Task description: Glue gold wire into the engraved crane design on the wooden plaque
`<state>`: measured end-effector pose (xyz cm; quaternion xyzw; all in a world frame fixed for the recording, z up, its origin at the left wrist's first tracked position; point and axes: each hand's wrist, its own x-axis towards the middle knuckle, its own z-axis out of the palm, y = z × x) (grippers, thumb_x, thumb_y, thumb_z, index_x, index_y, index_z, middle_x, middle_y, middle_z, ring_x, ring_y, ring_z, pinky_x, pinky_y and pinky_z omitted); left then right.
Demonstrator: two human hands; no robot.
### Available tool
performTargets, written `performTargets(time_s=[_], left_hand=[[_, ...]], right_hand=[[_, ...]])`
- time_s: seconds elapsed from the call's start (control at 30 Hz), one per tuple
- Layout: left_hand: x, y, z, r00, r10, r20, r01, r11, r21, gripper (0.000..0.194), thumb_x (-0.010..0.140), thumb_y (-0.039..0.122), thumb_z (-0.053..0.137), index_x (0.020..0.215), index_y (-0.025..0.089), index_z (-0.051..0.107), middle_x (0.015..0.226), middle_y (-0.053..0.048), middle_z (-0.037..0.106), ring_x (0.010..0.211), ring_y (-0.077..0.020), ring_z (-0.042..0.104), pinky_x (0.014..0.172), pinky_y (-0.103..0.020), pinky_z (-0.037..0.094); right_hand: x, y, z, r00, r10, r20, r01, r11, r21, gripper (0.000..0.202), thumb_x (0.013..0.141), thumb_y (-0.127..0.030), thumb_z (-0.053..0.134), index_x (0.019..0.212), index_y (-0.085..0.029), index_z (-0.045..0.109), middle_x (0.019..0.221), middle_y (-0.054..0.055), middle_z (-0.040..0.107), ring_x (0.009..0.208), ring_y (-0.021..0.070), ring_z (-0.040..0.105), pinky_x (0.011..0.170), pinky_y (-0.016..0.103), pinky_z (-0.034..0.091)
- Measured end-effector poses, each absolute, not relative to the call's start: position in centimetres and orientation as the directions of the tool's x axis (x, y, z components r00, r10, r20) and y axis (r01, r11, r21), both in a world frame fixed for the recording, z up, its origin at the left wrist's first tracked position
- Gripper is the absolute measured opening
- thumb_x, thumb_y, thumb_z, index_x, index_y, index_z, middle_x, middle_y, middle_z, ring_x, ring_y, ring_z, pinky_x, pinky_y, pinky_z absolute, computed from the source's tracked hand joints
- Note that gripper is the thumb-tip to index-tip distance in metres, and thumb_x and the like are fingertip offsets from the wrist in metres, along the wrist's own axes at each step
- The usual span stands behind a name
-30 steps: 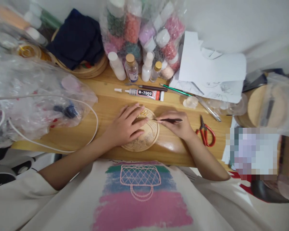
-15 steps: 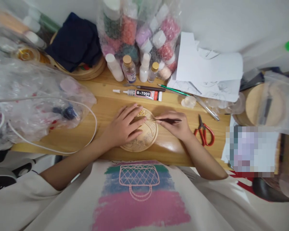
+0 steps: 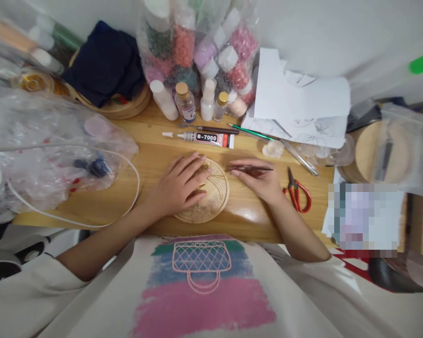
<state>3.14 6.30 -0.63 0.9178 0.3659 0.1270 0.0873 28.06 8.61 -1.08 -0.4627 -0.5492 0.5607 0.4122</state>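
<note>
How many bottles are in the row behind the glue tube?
4, left to right: white bottle, labelled bottle, second white bottle, small clear bottle; more may be hidden.

Tube: one, lying flat, roughly parallel to the far edge of the surface and nearer that edge than the near one. Black panel, bold white characters reading "B-7000", the right way up as seen from the near edge. Red block at the panel's right end, its marks too small to read. Dark, barcode-like stripes at the nozzle end.

Bottle: one, cork-coloured cap, upright near the far edge. Pale label, dark print, too small to read.

Shirt: one, worn. Row of dark characters by the surface's near edge, partly hidden, illegible.
</note>
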Motion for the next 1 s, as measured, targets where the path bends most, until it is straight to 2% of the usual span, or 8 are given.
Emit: performTargets(time_s=[0.23, 0.4, 0.5, 0.6, 1.0], left_hand=[[3.3, 6.3, -0.7, 0.688, 0.699, 0.193, 0.661, -0.714, 0.232, 0.054, 0.095, 0.042, 0.049, 0.137, 0.008, 0.043, 0.142, -0.02, 0.052, 0.136, -0.0346, 0.043, 0.107, -0.053, 0.042], [3.3, 6.3, -0.5, 0.698, 0.696, 0.165, 0.652, -0.714, 0.253, 0.044, 0.095, 0.038, 0.051, 0.132, 0.014, 0.052, 0.144, -0.018, 0.049, 0.137, -0.0347, 0.041, 0.108, -0.054, 0.041], [3.2, 6.2, -0.5, 0.698, 0.699, 0.154, 0.65, -0.709, 0.274, 0.04, 0.095, 0.037, 0.05, 0.13, 0.018, 0.056, 0.146, -0.018, 0.046, 0.139, -0.0345, 0.038, 0.109, -0.054, 0.039], [3.2, 6.2, -0.6, 0.696, 0.7, 0.162, 0.651, -0.709, 0.27, 0.039, 0.095, 0.038, 0.051, 0.13, 0.021, 0.056, 0.148, -0.016, 0.045, 0.141, -0.0342, 0.036, 0.109, -0.054, 0.038], [3.2, 6.2, -0.6, 0.704, 0.688, 0.176, 0.646, -0.724, 0.242, 0.039, 0.094, 0.037, 0.053, 0.128, 0.02, 0.059, 0.146, -0.019, 0.046, 0.14, -0.0351, 0.037, 0.107, -0.055, 0.04]], right_hand=[[28.0, 8.4, -1.0, -0.23, 0.972, -0.037, 0.112, -0.011, -0.994, 0.017, 0.074, -0.031, 0.079, 0.086, -0.02, 0.075, 0.085, 0.003, 0.078, 0.076, 0.0143, 0.073, 0.074, 0.026, 0.062], [28.2, 8.1, -0.3, -0.303, 0.938, 0.167, 0.263, 0.25, -0.932, 0.006, 0.081, -0.021, 0.072, 0.087, -0.02, 0.073, 0.082, 0.003, 0.075, 0.074, 0.0136, 0.069, 0.069, 0.026, 0.058], [28.3, 7.9, -0.3, -0.379, 0.897, 0.226, 0.301, 0.35, -0.887, 0.007, 0.084, -0.018, 0.068, 0.089, -0.02, 0.072, 0.081, 0.003, 0.074, 0.073, 0.0136, 0.068, 0.066, 0.026, 0.055], [28.2, 7.8, -0.7, -0.402, 0.885, 0.233, 0.32, 0.375, -0.87, 0.007, 0.086, -0.021, 0.067, 0.09, -0.021, 0.072, 0.08, 0.003, 0.074, 0.07, 0.0139, 0.068, 0.062, 0.025, 0.053], [28.1, 7.8, -1.3, -0.403, 0.889, 0.219, 0.316, 0.359, -0.878, 0.007, 0.086, -0.024, 0.066, 0.088, -0.022, 0.073, 0.079, 0.004, 0.075, 0.07, 0.0149, 0.069, 0.064, 0.026, 0.053]])
